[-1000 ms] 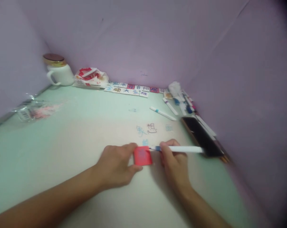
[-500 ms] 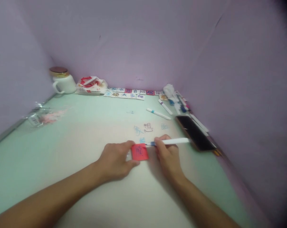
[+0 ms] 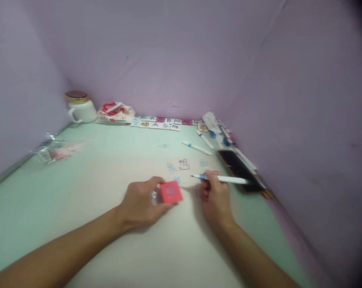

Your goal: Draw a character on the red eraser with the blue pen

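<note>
Near edge of the desk (image 3: pixel 79 224): both forearms enter from here.

Left hand (image 3: pixel 139 204): thumb and fingers closed on a small red tile (image 3: pixel 171 192), held at its left edge, lying flat or nearly so on the desk middle. Faint marks on its face, unreadable.

Right hand (image 3: pixel 215 198): closed around a white pen (image 3: pixel 221 179) near its blue tip. Tip points left, clear of the tile, above the desk; the pen's tail reaches toward the right edge.

Handling (judgement): tile looks light, stiff and smooth, so likely to slide under pen pressure; best pinned by opposite edges, face left free. Pen is light and rigid; hold close to the tip.

Just beyond the hands: characters (image 3: pixel 183 164) written on the desk surface.

Right edge: dark phone (image 3: pixel 237 168), a loose marker (image 3: pixel 196 147) beside it, more pens (image 3: pixel 221 134) behind.

Far edge: row of lettered tiles (image 3: pixel 160 123), red-and-white packet (image 3: pixel 115 113), lidded white mug (image 3: pixel 79 107) in the far left corner. Left edge: clear plastic bag (image 3: pixel 53 150).
</note>
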`<move>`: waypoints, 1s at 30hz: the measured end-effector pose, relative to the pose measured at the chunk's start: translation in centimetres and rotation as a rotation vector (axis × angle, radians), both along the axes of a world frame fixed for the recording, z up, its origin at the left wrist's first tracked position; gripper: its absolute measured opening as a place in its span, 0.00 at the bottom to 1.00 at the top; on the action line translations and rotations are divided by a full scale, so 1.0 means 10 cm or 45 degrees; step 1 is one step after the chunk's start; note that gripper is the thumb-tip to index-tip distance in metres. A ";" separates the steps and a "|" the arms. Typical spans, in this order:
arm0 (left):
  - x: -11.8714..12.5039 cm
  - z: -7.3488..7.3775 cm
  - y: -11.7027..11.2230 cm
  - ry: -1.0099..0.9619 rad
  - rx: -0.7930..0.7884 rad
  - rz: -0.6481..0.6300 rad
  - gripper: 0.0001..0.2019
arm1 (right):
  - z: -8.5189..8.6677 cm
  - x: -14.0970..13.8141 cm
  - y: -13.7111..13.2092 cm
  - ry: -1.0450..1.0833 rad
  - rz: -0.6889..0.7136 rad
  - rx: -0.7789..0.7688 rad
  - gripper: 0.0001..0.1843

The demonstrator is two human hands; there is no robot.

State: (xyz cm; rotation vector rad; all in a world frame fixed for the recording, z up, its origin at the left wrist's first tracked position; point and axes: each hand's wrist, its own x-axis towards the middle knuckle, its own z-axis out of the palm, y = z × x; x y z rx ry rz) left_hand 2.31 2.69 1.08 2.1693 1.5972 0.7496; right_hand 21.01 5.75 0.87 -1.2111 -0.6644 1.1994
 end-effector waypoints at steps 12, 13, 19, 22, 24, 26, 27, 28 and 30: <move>-0.09 0.00 0.09 -0.936 0.076 0.379 0.14 | 0.06 0.02 0.01 0.172 -0.068 0.035 0.10; -0.09 -0.01 0.10 -0.942 0.070 0.364 0.15 | 0.06 0.02 0.01 0.177 -0.067 0.036 0.10; -0.12 -0.01 0.05 -0.716 0.022 0.108 0.15 | 0.10 0.02 0.00 0.207 -0.069 0.033 0.11; -0.08 -0.01 0.03 -0.471 0.167 -0.126 0.18 | 0.10 0.02 0.00 0.211 -0.080 0.037 0.11; -0.04 -0.01 0.02 -0.362 0.311 -0.272 0.19 | 0.10 0.03 0.01 0.210 -0.086 0.041 0.11; 0.00 0.00 0.01 -0.207 0.327 -0.373 0.19 | 0.11 0.03 0.01 0.205 -0.085 0.041 0.12; 0.02 0.01 0.01 -0.095 0.280 -0.411 0.19 | 0.11 0.03 0.01 0.203 -0.083 0.039 0.11; 0.03 0.02 0.00 0.019 0.225 -0.436 0.21 | 0.11 0.03 0.00 0.201 -0.080 0.036 0.11; 0.03 0.02 0.00 0.159 0.176 -0.456 0.24 | 0.12 0.03 0.00 0.203 -0.076 0.029 0.11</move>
